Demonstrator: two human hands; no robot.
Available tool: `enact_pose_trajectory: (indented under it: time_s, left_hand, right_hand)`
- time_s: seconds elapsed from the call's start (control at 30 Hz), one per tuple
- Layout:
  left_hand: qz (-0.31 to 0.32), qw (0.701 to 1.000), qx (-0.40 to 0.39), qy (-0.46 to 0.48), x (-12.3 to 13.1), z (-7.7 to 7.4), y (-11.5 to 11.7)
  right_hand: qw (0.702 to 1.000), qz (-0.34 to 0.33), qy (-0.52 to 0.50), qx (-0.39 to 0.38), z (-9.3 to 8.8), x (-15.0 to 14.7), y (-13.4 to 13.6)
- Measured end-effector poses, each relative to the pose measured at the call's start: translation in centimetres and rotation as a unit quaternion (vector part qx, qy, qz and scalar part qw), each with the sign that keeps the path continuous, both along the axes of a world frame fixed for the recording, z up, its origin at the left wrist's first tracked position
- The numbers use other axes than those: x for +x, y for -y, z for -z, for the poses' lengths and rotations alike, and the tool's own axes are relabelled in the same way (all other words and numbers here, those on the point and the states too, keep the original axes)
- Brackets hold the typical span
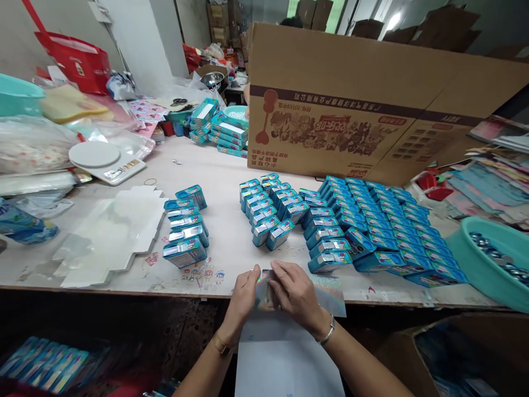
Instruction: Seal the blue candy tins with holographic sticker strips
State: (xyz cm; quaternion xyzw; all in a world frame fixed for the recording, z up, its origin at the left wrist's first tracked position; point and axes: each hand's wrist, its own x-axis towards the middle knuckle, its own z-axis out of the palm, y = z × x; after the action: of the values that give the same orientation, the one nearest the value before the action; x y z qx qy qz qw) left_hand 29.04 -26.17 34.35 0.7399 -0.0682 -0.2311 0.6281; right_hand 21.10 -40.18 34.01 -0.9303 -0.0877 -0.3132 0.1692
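Note:
At the table's front edge, my left hand (244, 292) grips the left side of a silvery holographic card (330, 292), its thumb up and its other fingers mostly hidden. My right hand (295, 292) lies over the same card with fingers bent down onto its face. The card sticks out to the right beyond that hand. Below both hands, a large white sheet (287, 353) hangs over my lap; whether it joins the card I cannot tell. Just beyond my hands stand small blue boxes (281, 234) in short rows.
More blue boxes (184, 253) stand left, and a dense block of blue boxes (380, 237) right. A teal basin (467, 248) holds shiny balls. Flat white card blanks (111, 231) lie left. A big brown carton (330, 66) blocks the back; an open carton (399, 353) sits below right.

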Motion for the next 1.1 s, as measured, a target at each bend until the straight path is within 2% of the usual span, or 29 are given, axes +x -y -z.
enact_pose_trajectory:
  time_s: [0.1,0.2,0.3,0.43,0.57,0.67,0.77,0.83,0.97,1.1]
  left_hand:
    - [0.025,1.000,-0.010,-0.001,0.0,-0.3,0.1]
    - [0.011,1.000,-0.004,-0.003,0.0,-0.1,0.0]
    - [-0.002,1.000,-0.014,-0.003,-0.1,0.2,0.0]
    - [0.010,0.999,-0.037,-0.004,-0.2,0.3,0.0]
    - [-0.005,0.999,-0.043,-0.014,0.2,0.6,-0.1]
    - [-0.015,0.999,-0.038,-0.028,0.5,0.9,-0.3]
    - [-0.003,0.999,-0.035,-0.025,0.3,0.7,-0.1]
    - [-0.003,0.999,-0.039,-0.011,0.0,0.3,0.1]
    - [0.014,0.997,-0.072,0.003,-0.4,-0.2,0.5]
    - [0.021,0.996,-0.090,-0.007,-0.3,0.0,0.3]
  right_hand:
    - [0.999,0.008,0.008,-0.037,-0.2,-0.2,0.1]
    - [0.999,-0.001,0.025,-0.042,-0.3,-0.5,0.2]
    - [0.999,-0.015,0.036,-0.018,-0.4,-0.5,0.2]
    - [0.998,-0.025,0.047,0.026,-0.7,-0.2,0.0]
    - [0.997,-0.044,0.054,0.035,-2.4,-1.7,-0.3]
    - [0.994,-0.046,0.057,0.081,-4.4,-3.3,-0.4]
    - [0.992,-0.024,0.063,0.105,-5.4,-2.9,-0.8]
    - [0.997,-0.006,0.025,0.071,-5.0,-1.5,-1.3]
    - [0.998,-0.001,-0.060,-0.012,-3.0,1.0,-2.0]
    - [0.997,-0.015,-0.056,-0.052,-1.9,0.7,-2.1]
